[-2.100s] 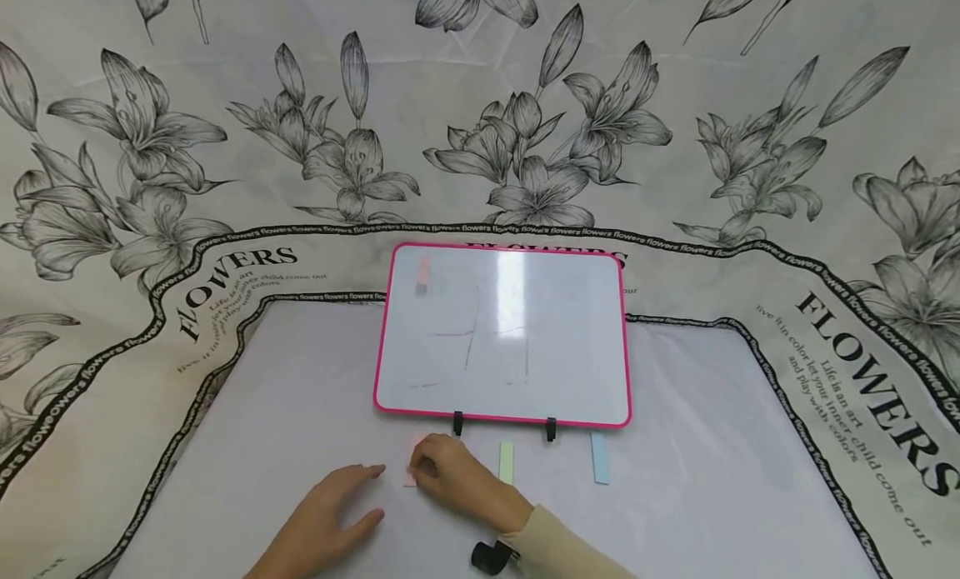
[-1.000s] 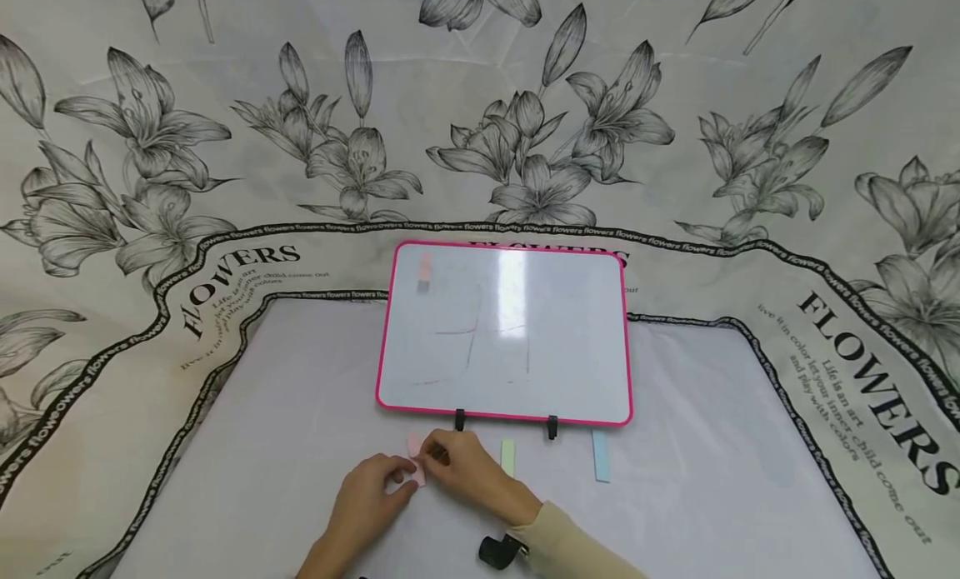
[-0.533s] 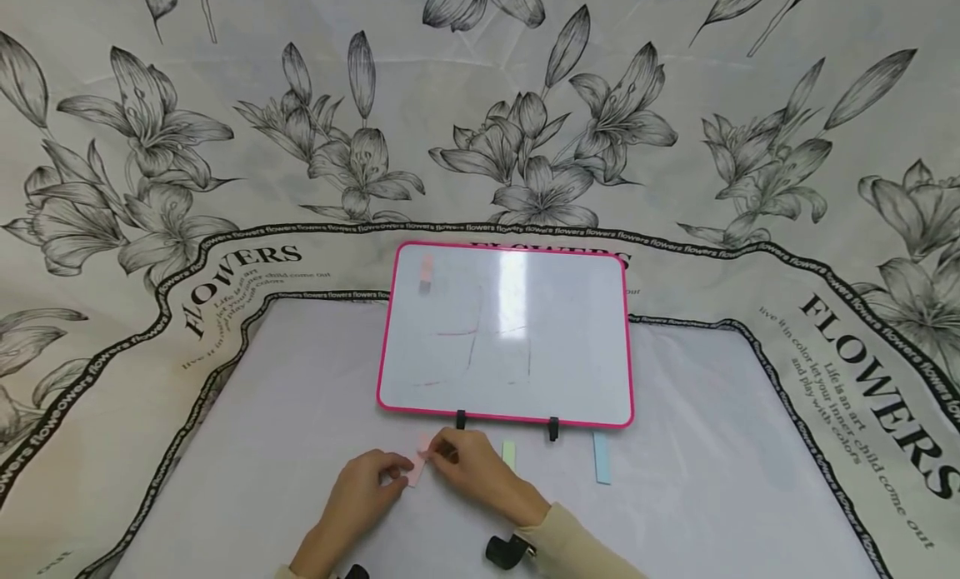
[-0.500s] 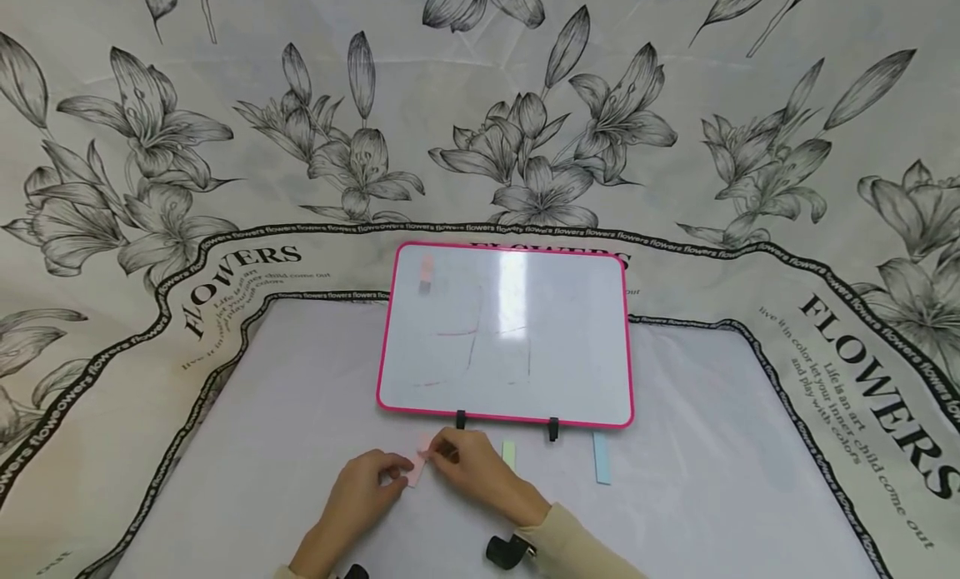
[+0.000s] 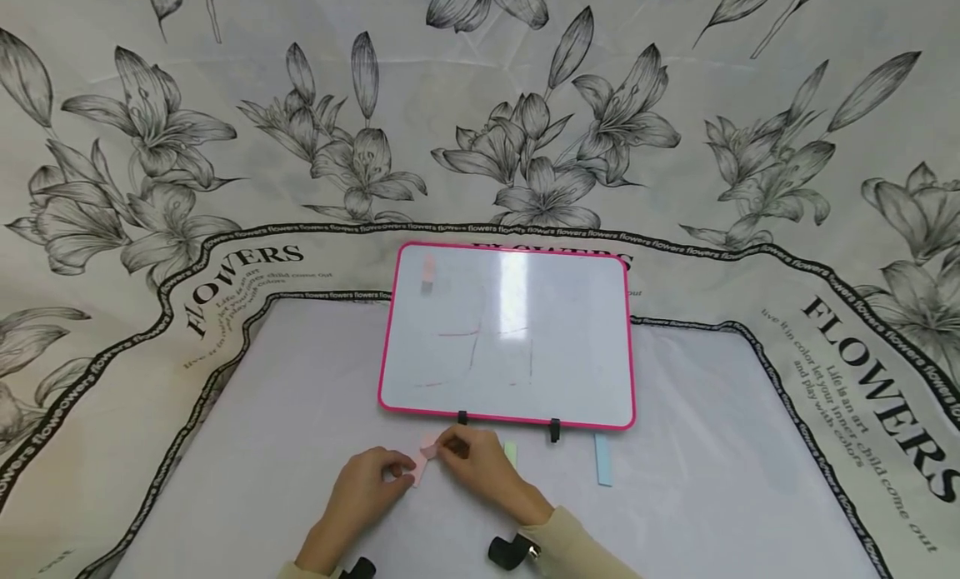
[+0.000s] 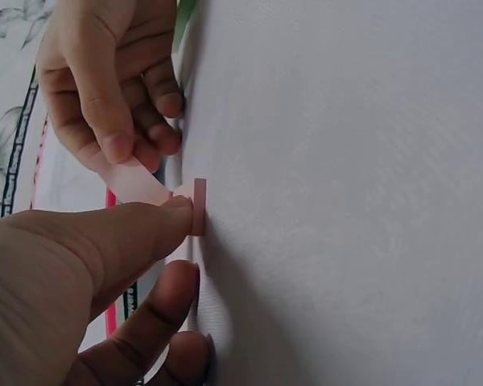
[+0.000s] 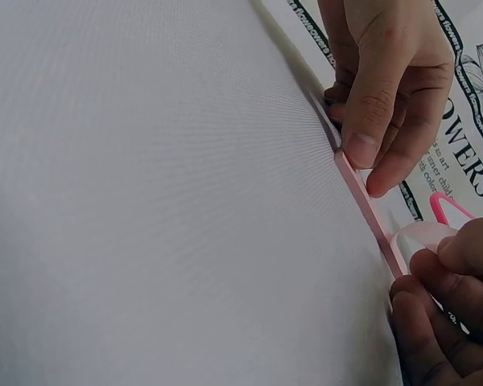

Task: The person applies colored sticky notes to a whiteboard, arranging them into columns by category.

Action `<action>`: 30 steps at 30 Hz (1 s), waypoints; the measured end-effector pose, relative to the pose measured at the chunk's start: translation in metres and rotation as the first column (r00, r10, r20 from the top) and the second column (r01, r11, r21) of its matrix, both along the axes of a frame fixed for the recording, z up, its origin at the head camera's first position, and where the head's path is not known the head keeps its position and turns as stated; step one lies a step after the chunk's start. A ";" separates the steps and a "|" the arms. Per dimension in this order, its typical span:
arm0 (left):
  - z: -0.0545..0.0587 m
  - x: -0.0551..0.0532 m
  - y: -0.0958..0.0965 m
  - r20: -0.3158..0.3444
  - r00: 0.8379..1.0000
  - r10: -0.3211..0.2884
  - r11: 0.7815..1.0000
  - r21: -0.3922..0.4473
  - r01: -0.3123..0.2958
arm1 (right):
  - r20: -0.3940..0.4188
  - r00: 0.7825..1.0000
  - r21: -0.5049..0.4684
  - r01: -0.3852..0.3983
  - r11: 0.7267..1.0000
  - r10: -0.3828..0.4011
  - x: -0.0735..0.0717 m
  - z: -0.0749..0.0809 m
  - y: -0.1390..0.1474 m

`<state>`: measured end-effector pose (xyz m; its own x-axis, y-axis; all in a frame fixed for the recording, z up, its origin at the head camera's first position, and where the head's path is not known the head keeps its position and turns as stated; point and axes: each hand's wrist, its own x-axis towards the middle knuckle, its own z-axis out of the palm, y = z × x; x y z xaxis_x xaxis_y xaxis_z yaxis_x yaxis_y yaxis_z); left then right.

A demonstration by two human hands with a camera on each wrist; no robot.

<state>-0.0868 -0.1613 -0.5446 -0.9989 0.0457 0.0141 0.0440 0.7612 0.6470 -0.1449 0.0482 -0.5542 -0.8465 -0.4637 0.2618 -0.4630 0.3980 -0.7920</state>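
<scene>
A narrow pink sticky note pad [image 5: 419, 471] lies on the white table below the whiteboard, slanted. My left hand [image 5: 366, 487] pinches its near end between thumb and index finger; in the left wrist view the left thumb [image 6: 149, 233] is on the pad by its edge. From the pad curls up a top pink sticky note [image 6: 137, 183], partly peeled and still joined to it. My right hand [image 5: 482, 466] pinches the loose end of that note. The right wrist view shows the note bowed between pad and right fingers [image 7: 467, 249].
Behind the hands stands a pink-framed whiteboard [image 5: 510, 371] with faint pen lines and a pink strip [image 5: 428, 269] at its upper left. A green pad [image 5: 511, 454], partly behind the right hand, and a blue pad [image 5: 603, 460] lie to the right. Flowered cloth [image 5: 360, 271] hangs behind.
My left hand has come in from the left and taken hold of the pink pad. The right hand has drawn the top note up and slightly right; the pad now lies slanted.
</scene>
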 end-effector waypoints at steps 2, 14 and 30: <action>-0.001 0.001 0.000 0.000 1.000 0.017 1.000 0.012 -0.017 | 0.012 1.000 -0.010 -0.007 1.000 0.008 0.000 -0.001 0.000; -0.002 0.001 -0.002 -0.008 1.000 0.015 0.997 0.073 -0.014 | 0.074 0.997 -0.089 -0.004 0.996 0.010 -0.004 -0.004 0.005; -0.007 0.000 0.002 -0.062 0.998 -0.007 0.998 -0.056 0.003 | 0.146 0.989 -0.090 0.008 0.996 0.005 -0.017 0.016 0.018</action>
